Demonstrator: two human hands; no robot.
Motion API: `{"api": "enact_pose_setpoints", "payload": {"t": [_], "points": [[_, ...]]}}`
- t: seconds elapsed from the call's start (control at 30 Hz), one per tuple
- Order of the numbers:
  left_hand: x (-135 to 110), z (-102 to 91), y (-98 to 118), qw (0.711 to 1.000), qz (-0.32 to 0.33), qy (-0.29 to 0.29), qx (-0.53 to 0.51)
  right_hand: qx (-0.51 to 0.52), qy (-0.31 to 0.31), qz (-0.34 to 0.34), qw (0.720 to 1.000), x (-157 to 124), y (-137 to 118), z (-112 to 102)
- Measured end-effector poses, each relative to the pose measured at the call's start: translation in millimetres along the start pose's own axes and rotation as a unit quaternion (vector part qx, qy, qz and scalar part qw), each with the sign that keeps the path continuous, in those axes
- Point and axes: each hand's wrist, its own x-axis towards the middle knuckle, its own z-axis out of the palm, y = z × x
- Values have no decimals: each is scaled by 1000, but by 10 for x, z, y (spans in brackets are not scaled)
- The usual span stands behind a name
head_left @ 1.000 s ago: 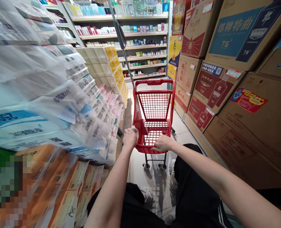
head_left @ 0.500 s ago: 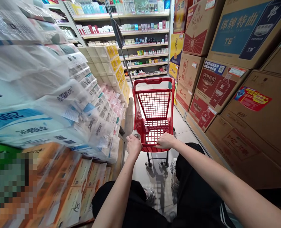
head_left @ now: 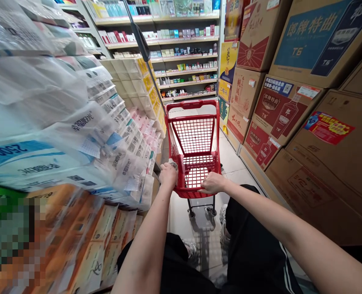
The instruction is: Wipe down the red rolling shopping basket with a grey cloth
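Observation:
A small red shopping cart stands on the tiled aisle floor right in front of me, its mesh basket bare. My left hand is closed on the near left corner of the cart's rim, with something pale and crumpled under the fingers that I cannot name. My right hand is closed on the near right part of the same rim. A grey pole rises slanting from the cart's left side. My legs in black trousers show below.
Stacked plastic-wrapped tissue packs crowd the left side, close to my left arm. Brown liquor cartons are piled high along the right. Shelves of small goods close the aisle's far end. A narrow tiled strip runs ahead.
The cart has swung slightly left and the pole leans further left. Both hands stay on the rim.

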Motion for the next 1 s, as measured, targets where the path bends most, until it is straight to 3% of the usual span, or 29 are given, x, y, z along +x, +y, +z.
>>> {"api": "enact_pose_setpoints", "payload": {"t": [0.2,0.5,0.63,0.83,1.0], "points": [[-93,-13,3,1000,-1,12,24,12,-11,22,1000,1,20,-7],[-713,-80,86,997,10,-61,-38,-3,-29,71,997,-246,223,29],[-687,-120,177,996,-14,-75,-38,16,-13,100,995,-261,213,35],[-506,-121,209,995,-56,-73,-30,87,-9,211,973,43,95,57],[-545,-72,262,996,-56,-66,-14,185,-36,288,939,399,-81,-7]]}}
